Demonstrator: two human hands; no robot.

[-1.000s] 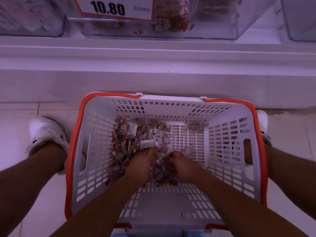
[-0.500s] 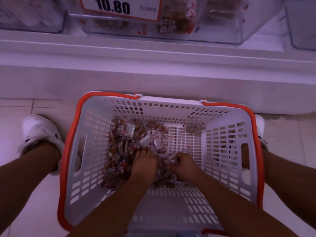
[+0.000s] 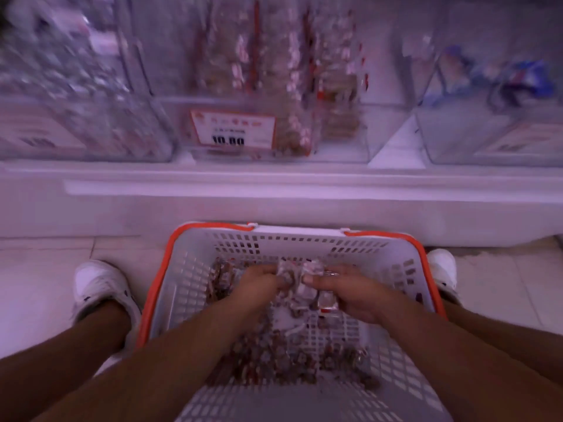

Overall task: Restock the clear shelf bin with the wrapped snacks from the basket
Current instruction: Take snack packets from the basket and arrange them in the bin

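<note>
Shelf (image 3: 274,190) at twelve o'clock carries the clear bin (image 3: 268,86), blurred. Basket (image 3: 195,269) sits on the floor at six. My left hand (image 3: 259,284) and right hand (image 3: 350,295), fingers curled, hold a clump of snacks (image 3: 300,277) over it.

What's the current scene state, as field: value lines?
surface: tiled floor in front of a white shelf base
container: white slotted plastic basket with orange rim on the floor between two white shoes
contents: loose wrapped snacks on the basket bottom
left hand: grips a bunch of snacks
right hand: grips the same bunch, held above the pile
target: clear shelf bin with a 10.80 price tag, partly stocked, image blurred
</note>
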